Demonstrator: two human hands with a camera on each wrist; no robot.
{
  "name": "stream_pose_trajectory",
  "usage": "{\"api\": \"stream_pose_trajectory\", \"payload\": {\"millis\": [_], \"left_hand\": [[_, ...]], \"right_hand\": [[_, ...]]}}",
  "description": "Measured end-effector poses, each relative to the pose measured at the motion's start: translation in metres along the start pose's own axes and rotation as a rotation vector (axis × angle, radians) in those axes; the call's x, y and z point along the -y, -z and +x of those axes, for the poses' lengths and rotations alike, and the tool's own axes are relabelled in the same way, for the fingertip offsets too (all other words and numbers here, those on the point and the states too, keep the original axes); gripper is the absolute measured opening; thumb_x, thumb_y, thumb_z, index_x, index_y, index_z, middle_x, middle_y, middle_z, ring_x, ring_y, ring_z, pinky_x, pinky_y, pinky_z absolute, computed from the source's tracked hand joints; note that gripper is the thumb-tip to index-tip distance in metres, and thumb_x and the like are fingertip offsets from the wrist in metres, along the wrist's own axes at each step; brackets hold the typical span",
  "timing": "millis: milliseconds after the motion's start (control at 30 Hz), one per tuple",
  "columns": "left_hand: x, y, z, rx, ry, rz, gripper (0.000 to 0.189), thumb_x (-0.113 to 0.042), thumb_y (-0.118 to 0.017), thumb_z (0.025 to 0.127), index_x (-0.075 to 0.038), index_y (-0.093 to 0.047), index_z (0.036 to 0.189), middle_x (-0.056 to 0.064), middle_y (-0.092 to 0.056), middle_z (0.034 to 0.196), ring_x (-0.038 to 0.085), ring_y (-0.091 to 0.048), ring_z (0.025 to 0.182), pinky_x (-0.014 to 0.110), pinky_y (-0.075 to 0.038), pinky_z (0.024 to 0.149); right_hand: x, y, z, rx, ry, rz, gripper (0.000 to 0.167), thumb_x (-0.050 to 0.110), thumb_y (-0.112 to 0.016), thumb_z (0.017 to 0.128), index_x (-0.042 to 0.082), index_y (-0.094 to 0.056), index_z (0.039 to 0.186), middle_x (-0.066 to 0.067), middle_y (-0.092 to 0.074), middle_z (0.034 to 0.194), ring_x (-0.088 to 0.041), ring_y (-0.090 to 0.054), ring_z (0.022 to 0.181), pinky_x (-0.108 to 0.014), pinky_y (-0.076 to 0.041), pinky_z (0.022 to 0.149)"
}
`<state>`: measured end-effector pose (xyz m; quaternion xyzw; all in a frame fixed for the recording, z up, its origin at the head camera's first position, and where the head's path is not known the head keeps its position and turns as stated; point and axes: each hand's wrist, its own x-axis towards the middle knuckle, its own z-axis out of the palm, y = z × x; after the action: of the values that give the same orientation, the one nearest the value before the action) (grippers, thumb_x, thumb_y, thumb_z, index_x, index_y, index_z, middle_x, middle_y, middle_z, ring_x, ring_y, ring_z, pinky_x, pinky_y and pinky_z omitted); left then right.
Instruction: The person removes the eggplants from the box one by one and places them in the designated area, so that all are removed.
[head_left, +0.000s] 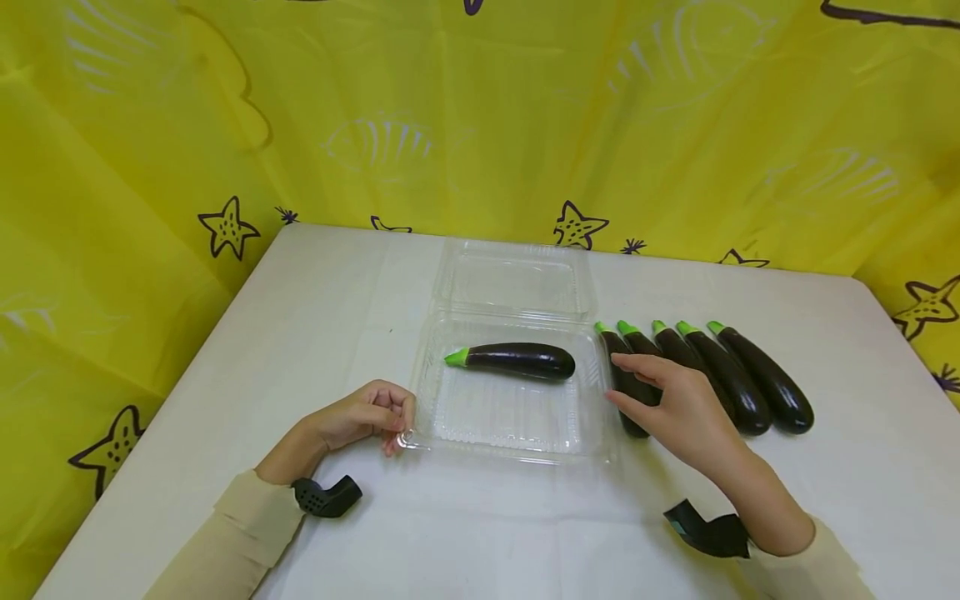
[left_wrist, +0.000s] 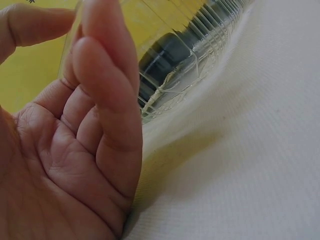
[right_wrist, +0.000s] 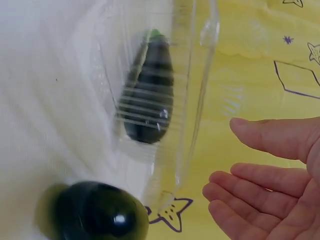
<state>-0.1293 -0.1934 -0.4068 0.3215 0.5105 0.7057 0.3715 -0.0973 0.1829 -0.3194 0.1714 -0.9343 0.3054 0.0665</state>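
Note:
A clear plastic clamshell container [head_left: 495, 425] lies on the table with its lid [head_left: 517, 279] folded back. Inside its tray one dark eggplant [head_left: 517, 360] with a green stem end lies sideways. My left hand [head_left: 360, 421] pinches the tray's near left corner between thumb and fingers. In the left wrist view, the container's ribbed wall [left_wrist: 220, 30] shows beyond the left fingers. My right hand [head_left: 686, 408] hovers at the container's right side, thumb and fingers spread, partly covering a row of eggplants [head_left: 727, 379]. Nothing is between its fingers in the right wrist view.
Several eggplants lie side by side to the container's right, green ends pointing away; the rounded end of one eggplant [right_wrist: 95, 212] shows in the right wrist view. A yellow patterned curtain [head_left: 480, 125] hangs behind the white table [head_left: 337, 292] and along its sides.

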Motion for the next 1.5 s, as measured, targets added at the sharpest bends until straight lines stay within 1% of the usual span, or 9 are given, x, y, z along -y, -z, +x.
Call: {"api": "stream_pose_trajectory", "payload": {"millis": [133,233,333,400,500,700,933,1267,1500], "left_hand": [[0.000,0.000,0.001,0.004,0.002,-0.002,0.013,-0.001,-0.047,0.083,-0.004,-0.060,0.080,-0.004,-0.061,0.068,0.006,-0.056,0.057,0.019,-0.044,0.053],[0.000,0.000,0.000,0.003,0.001,-0.003,0.011,0.000,-0.047,0.083,0.005,-0.055,0.078,-0.003,-0.061,0.067,0.006,-0.056,0.057,0.019,-0.044,0.053],[-0.001,-0.001,0.000,0.002,0.000,-0.003,0.017,0.000,-0.047,0.083,0.015,-0.047,0.077,-0.003,-0.061,0.067,0.007,-0.056,0.057,0.019,-0.044,0.053],[-0.001,-0.001,0.000,0.001,0.000,-0.003,0.019,0.000,-0.047,0.083,0.018,-0.043,0.077,-0.003,-0.061,0.067,0.007,-0.056,0.057,0.020,-0.045,0.053],[-0.001,-0.001,0.000,-0.009,0.013,0.001,0.020,-0.001,-0.048,0.083,0.017,-0.044,0.077,-0.003,-0.061,0.066,0.007,-0.056,0.056,0.020,-0.045,0.053],[-0.002,-0.001,0.000,-0.023,0.013,0.000,0.021,-0.001,-0.048,0.083,0.018,-0.043,0.077,-0.003,-0.061,0.065,0.007,-0.056,0.056,0.020,-0.045,0.053],[-0.002,-0.001,0.001,-0.020,0.013,0.005,0.022,-0.001,-0.048,0.082,0.020,-0.041,0.077,-0.003,-0.061,0.065,0.006,-0.056,0.056,0.019,-0.045,0.053],[-0.001,-0.001,0.001,-0.022,0.008,0.007,0.023,-0.001,-0.048,0.082,0.020,-0.041,0.076,-0.003,-0.060,0.065,0.007,-0.055,0.055,0.020,-0.045,0.052],[-0.003,-0.002,0.001,-0.013,0.012,0.007,0.022,-0.001,-0.047,0.082,0.020,-0.041,0.076,-0.003,-0.061,0.066,0.006,-0.056,0.056,0.020,-0.045,0.052]], "right_hand": [[0.002,-0.005,0.002,0.015,0.003,-0.002,0.041,0.012,-0.074,0.076,-0.003,-0.062,0.113,-0.016,-0.062,0.109,-0.032,-0.057,0.101,-0.046,-0.047,0.079],[0.003,-0.010,0.006,0.022,0.005,0.005,0.041,0.011,-0.074,0.076,-0.004,-0.062,0.113,-0.016,-0.062,0.110,-0.031,-0.056,0.103,-0.046,-0.047,0.080],[0.003,-0.016,0.009,0.034,0.004,0.017,0.041,0.010,-0.074,0.076,-0.004,-0.062,0.113,-0.017,-0.062,0.110,-0.032,-0.056,0.103,-0.045,-0.047,0.081],[0.003,-0.019,0.010,0.043,0.003,0.021,0.041,0.010,-0.074,0.076,-0.005,-0.062,0.113,-0.017,-0.062,0.111,-0.032,-0.056,0.105,-0.046,-0.046,0.083],[0.002,-0.024,0.013,0.041,0.010,0.019,0.041,0.010,-0.074,0.076,-0.005,-0.062,0.112,-0.018,-0.062,0.110,-0.032,-0.055,0.105,-0.046,-0.045,0.084],[0.000,-0.035,0.021,0.003,0.064,0.019,0.040,0.009,-0.074,0.075,-0.006,-0.062,0.111,-0.018,-0.062,0.109,-0.032,-0.056,0.104,-0.046,-0.045,0.084],[0.002,-0.044,0.030,0.038,0.091,0.012,0.040,0.009,-0.072,0.077,-0.005,-0.061,0.113,-0.018,-0.062,0.110,-0.033,-0.055,0.105,-0.046,-0.044,0.087],[0.001,-0.057,0.040,0.030,0.171,-0.101,0.042,0.007,-0.073,0.076,-0.006,-0.060,0.113,-0.019,-0.061,0.112,-0.033,-0.055,0.105,-0.043,-0.044,0.088],[-0.001,-0.060,0.043,0.038,0.182,-0.142,0.045,0.007,-0.073,0.076,-0.006,-0.058,0.116,-0.019,-0.059,0.114,-0.034,-0.054,0.107,-0.044,-0.042,0.089]]}}
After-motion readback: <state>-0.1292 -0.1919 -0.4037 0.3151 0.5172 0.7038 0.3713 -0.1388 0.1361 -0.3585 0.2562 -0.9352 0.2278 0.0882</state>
